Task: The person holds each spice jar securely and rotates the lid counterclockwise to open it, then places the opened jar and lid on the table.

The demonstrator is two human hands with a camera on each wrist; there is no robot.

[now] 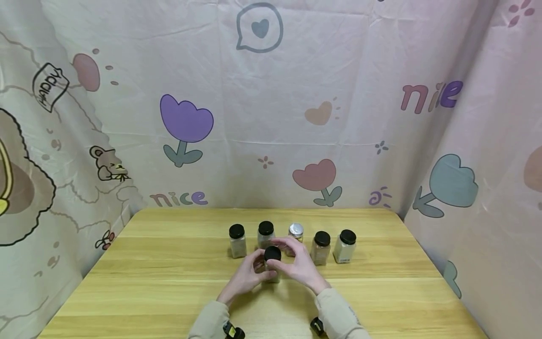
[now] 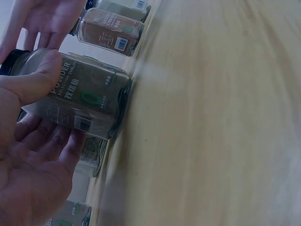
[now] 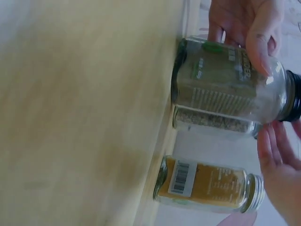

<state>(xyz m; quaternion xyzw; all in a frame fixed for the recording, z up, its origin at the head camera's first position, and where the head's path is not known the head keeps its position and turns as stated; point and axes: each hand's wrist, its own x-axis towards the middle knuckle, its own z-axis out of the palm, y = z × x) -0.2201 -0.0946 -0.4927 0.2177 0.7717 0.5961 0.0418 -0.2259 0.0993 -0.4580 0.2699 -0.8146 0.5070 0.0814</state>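
A: Hands?

B: Left hand (image 1: 247, 277) is gripping the powder jar (image 2: 87, 96), thumb lying in front, fingers wrapping behind. Right hand (image 1: 301, 265) is curving around its black cap (image 1: 272, 253); whether it's pinching, can't tell.

A: Jar's lie?

B: Standing upright between both, long axis running vertical. Right hand is sitting nearer the cap.

A: Farther out?

B: Five more jars (image 1: 321, 249) are standing beyond the powder jar, a silver-capped one (image 1: 296, 230) behind its right.
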